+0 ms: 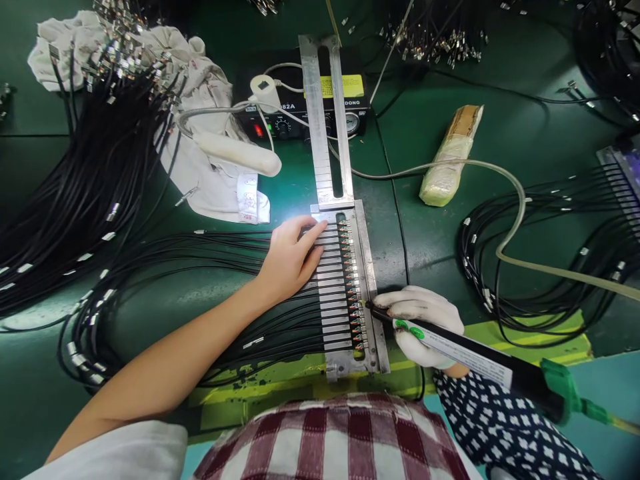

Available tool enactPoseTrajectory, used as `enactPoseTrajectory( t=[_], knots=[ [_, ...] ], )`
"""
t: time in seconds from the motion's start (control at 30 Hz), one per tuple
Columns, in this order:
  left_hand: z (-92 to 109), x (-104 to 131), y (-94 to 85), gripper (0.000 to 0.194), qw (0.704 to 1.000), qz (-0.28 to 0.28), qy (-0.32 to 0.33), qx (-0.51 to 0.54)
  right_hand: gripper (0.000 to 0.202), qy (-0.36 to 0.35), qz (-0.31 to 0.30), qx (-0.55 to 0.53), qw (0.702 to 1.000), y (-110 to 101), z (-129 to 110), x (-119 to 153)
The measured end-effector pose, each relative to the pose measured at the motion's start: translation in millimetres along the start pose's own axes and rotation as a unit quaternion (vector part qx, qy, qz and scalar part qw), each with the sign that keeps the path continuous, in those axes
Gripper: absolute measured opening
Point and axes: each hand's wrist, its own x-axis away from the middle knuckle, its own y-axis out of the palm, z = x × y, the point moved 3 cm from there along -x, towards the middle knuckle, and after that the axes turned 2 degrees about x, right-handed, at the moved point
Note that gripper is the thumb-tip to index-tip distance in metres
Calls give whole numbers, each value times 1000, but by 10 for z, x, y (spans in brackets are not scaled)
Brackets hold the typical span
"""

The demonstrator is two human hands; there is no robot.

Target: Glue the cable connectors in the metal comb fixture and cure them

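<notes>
1. Green desk [415, 233] lies under your work, and the metal jig [341, 367] stands on it in front of you, its row of slots running away from you.
2. Black cables [230, 241] come in from your left and lie side by side across the jig, their metal connectors [356, 313] lined up near its right edge.
3. Your bare left hand [290, 257] lies over the far cables at the jig's left edge. Its grip is loose, thumb and forefinger parted, with nothing lifted.
4. Your right hand [425, 320], in a white glove, has its grip closed around the black pen [465, 353], whose tip is right by the connectors, toward the jig's near end.
5. Beyond your left hand, the white tube [240, 153] hangs over the cloth [195, 187]; a thick cable bundle [95, 167] lies to the left.
6. Behind the jig's long arm [313, 107] sits the control box [300, 123], with a red light and a green one.
7. To your right are the wrapped block [447, 167], the clear hose [523, 207] and the coiled cables [480, 293].
</notes>
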Motion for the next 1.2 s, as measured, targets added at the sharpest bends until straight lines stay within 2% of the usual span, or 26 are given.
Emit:
enactPoseTrajectory(
  t=[0.33, 0.6, 0.8, 1.2],
  knots=[
    [3, 1, 7, 42, 1000, -1, -2, 8, 18, 28, 2, -1, 1000, -4, 6, 1],
    [-5, -2, 6, 41, 1000, 0, 0, 6, 14, -18, 39, 21, 999, -51, -146, 12],
    [14, -6, -5, 41, 1000, 3, -3, 4, 16, -19, 16, 4, 1000, -4, -122, 66],
    [19, -6, -8, 40, 1000, 7, -3, 7, 18, -13, 13, -1, 1000, 21, -72, 78]
  ],
)
